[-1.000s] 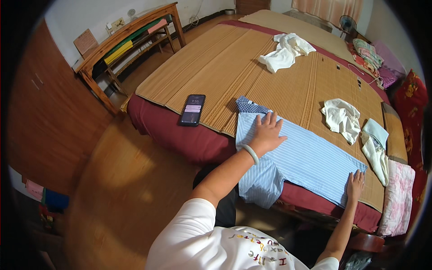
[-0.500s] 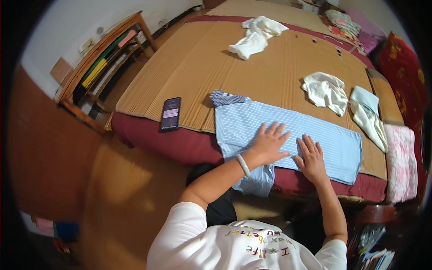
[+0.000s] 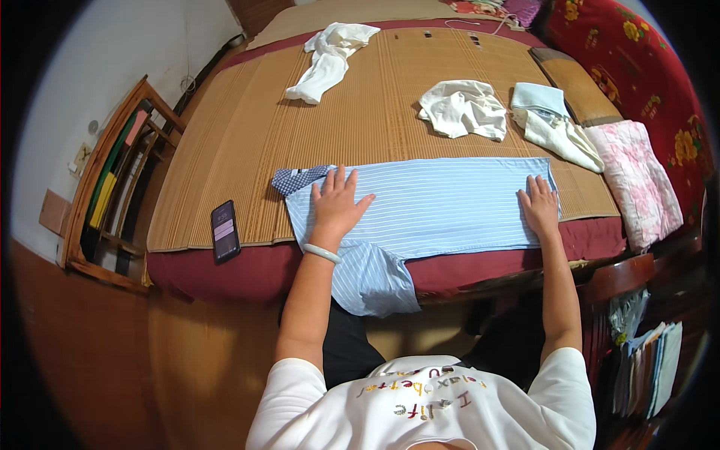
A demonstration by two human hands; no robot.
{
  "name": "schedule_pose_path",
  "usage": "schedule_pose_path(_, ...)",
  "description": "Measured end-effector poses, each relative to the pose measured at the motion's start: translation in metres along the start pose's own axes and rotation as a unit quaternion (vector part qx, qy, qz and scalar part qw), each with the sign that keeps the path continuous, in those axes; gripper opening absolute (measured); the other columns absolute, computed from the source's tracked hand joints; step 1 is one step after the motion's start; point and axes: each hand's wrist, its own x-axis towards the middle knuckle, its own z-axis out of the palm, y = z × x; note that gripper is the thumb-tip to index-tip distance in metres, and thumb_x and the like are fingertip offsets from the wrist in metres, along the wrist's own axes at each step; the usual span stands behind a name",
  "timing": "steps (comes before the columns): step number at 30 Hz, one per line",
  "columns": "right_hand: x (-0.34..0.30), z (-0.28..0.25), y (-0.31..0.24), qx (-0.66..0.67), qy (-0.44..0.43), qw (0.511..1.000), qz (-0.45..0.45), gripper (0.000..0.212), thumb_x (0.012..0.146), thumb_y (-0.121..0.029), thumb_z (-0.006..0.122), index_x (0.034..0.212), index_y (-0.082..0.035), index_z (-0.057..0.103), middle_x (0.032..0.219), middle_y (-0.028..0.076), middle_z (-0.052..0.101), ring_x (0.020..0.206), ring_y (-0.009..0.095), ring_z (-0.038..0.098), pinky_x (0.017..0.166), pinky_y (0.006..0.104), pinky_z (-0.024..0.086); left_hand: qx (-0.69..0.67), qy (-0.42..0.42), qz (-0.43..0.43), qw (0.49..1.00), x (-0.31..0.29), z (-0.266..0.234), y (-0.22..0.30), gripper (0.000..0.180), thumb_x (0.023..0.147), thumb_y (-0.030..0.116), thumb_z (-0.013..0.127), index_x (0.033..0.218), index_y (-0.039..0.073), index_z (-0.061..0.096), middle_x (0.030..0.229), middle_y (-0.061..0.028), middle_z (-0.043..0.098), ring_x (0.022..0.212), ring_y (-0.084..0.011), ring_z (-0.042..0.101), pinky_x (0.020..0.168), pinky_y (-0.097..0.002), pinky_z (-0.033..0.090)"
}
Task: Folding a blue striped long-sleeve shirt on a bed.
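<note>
A light blue shirt with white stripes (image 3: 442, 202) lies folded lengthwise along the near edge of the bed. Its dark patterned collar (image 3: 296, 178) points left, and a sleeve (image 3: 379, 281) hangs over the bed's edge toward me. My left hand (image 3: 340, 202) rests flat on the cloth near the collar, fingers spread, with a pale bangle (image 3: 322, 253) on the wrist. At the shirt's right end, my right hand (image 3: 540, 208) lies flat with its fingers stretched out. Neither hand grips anything.
A phone (image 3: 225, 232) lies left of the shirt on the bamboo mat (image 3: 225, 142). Crumpled white garments (image 3: 465, 110) (image 3: 330, 60) lie farther back. To the right are a light blue and white garment (image 3: 555, 124), a pink-white folded quilt (image 3: 634, 180) and a wooden chair (image 3: 619, 276).
My hands have moved apart along the shirt, the left toward the collar and the right toward the far right end. The shirt looks flatter, and the view has shifted right.
</note>
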Motion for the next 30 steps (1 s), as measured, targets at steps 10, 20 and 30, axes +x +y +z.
schedule_pose_path(10, -0.015, -0.002, -0.085, 0.164, 0.037, 0.973, -0.161, 0.049, 0.089, -0.027, 0.067, 0.132, -0.004, 0.055, 0.133, 0.020, 0.056, 0.126, 0.037, 0.051, 0.110, 0.0536, 0.034, -0.066, 0.014, 0.148, 0.987, -0.016, 0.005, 0.045, 0.071, 0.097, 0.053, 0.051, 0.153, 0.012, 0.036, 0.161, -0.0180, 0.028, 0.150, -0.0370, 0.020, 0.118, -0.0600, 0.014)
schedule_pose_path(20, -0.009, 0.011, -0.143, 0.142, -0.041, 0.938, -0.313, 0.063, 0.096, -0.049, 0.053, 0.146, -0.012, 0.046, 0.154, 0.015, 0.039, 0.145, 0.030, 0.034, 0.119, 0.0523, 0.022, -0.044, 0.003, 0.170, 0.984, -0.007, 0.013, 0.038, 0.069, 0.097, 0.055, 0.049, 0.154, 0.017, 0.037, 0.161, -0.0152, 0.027, 0.150, -0.0353, 0.020, 0.119, -0.0573, 0.014)
schedule_pose_path(30, 0.046, 0.017, -0.042, 0.012, -0.046, 0.997, 0.065, 0.074, 0.096, -0.057, 0.040, 0.153, -0.009, 0.037, 0.161, 0.016, 0.028, 0.150, 0.028, 0.024, 0.122, 0.0500, 0.012, -0.023, 0.025, 0.017, 0.999, 0.011, 0.013, -0.016, 0.072, 0.097, 0.056, 0.048, 0.154, 0.013, 0.035, 0.162, -0.0148, 0.026, 0.151, -0.0289, 0.020, 0.119, -0.0566, 0.012)
